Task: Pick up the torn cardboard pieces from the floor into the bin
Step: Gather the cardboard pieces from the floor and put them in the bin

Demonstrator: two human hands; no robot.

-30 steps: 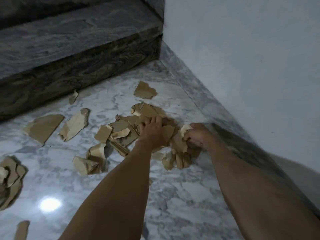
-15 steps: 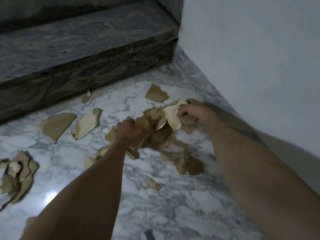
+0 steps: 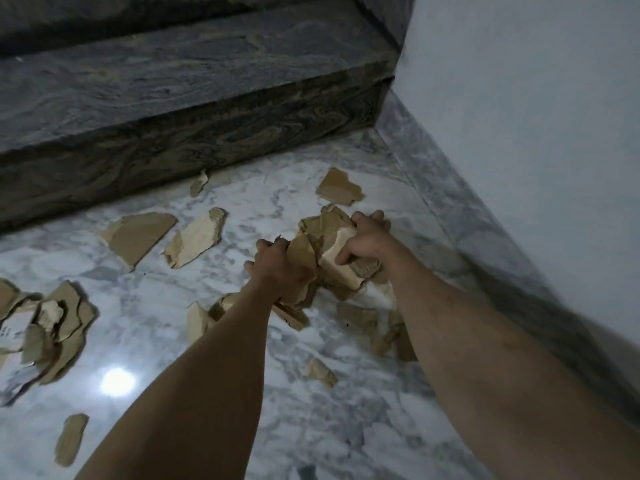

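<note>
Both hands clamp one bundle of torn cardboard (image 3: 322, 251) between them, left hand (image 3: 280, 268) and right hand (image 3: 363, 240) pressing inward, apparently so loose pieces stay together; scraps (image 3: 138, 233) litter the marble floor (image 3: 311, 427) toward nine o'clock; no bin in view.

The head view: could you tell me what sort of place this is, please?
Probably the foot of an indoor staircase: a dark stone step rises from a white marble floor beside a plain painted wall.
</note>
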